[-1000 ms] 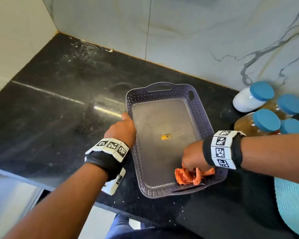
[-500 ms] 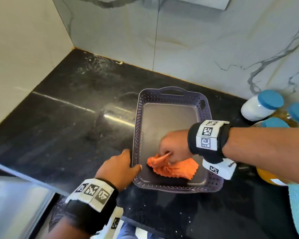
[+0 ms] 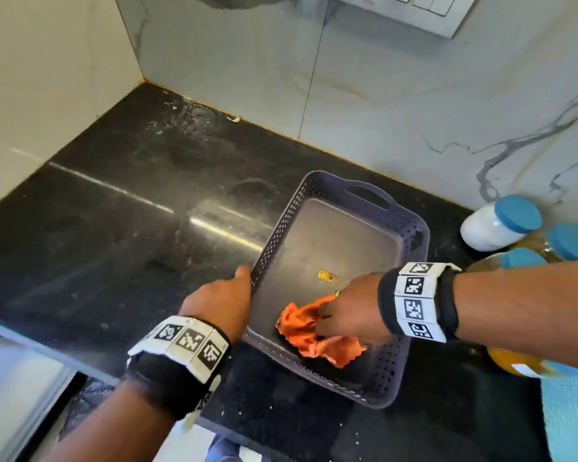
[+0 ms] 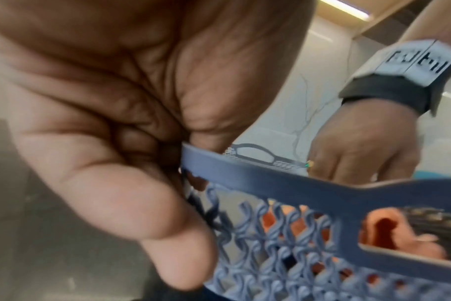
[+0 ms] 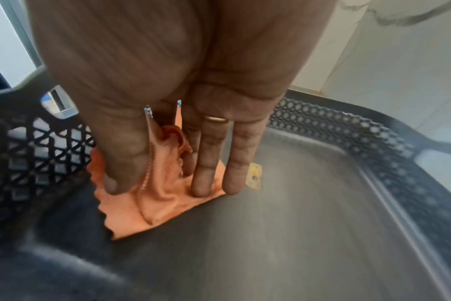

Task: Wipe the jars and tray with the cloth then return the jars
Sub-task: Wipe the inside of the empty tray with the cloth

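A grey perforated tray (image 3: 411,235) sits on the black counter (image 3: 114,228). My left hand (image 3: 221,301) grips its left rim; in the left wrist view the left hand (image 4: 168,193) has fingers curled over the tray rim (image 4: 270,175). My right hand (image 3: 351,311) presses a crumpled orange cloth (image 3: 314,338) onto the tray floor near its front end. The right wrist view shows the right hand (image 5: 154,183) with thumb and straight fingers flat on the cloth (image 5: 162,203). Blue-lidded jars stand outside the tray on the right: a white one (image 3: 498,225) and amber ones (image 3: 568,241).
A small gold sticker (image 3: 327,276) sits on the tray floor just beyond the cloth. Another amber jar (image 3: 514,361) shows below my right forearm. A light blue towel (image 3: 571,411) lies at the right edge. Marble walls close the back and left; the counter's front edge is near.
My right hand has swept the cloth across the front end of the tray, from the right corner leftward and partly back. My left hand stays on the left rim.
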Available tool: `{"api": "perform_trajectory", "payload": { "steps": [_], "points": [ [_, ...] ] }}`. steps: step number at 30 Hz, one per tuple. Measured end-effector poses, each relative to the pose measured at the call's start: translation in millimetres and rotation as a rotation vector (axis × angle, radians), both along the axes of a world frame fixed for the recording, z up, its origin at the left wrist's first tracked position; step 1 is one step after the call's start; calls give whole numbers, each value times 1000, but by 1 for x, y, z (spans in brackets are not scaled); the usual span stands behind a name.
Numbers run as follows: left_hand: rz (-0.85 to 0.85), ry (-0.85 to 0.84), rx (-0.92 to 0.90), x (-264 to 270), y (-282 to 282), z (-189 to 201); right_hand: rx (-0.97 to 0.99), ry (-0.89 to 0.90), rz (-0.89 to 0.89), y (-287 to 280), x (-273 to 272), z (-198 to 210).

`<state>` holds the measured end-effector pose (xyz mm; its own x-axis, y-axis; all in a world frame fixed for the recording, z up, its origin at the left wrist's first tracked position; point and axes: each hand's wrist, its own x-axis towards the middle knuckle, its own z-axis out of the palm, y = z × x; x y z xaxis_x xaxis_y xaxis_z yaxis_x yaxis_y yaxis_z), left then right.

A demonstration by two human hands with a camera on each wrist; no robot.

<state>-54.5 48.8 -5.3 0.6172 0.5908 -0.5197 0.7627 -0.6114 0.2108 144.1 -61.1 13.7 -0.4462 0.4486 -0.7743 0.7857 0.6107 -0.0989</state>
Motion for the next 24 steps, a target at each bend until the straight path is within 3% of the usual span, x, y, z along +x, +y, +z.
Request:
{"api": "perform_trajectory", "payload": {
  "steps": [4, 7, 11, 13, 16, 24],
  "points": [
    [-21, -73, 112, 17, 38, 3, 44, 15, 16, 24, -15, 7],
    [20, -189, 81, 18, 54, -2, 47, -3, 8, 43, -29, 7],
    [378, -413, -55, -2, 55, -3, 173, -19, -192, 54, -40, -8],
    [454, -392, -158, -18, 37, -5, 240, -29, -266, 61, -42, -16],
    [379, -311, -325, -31, 6, -9, 286, -64, -285, 73, -44, -20],
    [193, -246, -166, -23, 6, -15, 308, 124, -470, 83, -58, -21]
  ]
}}
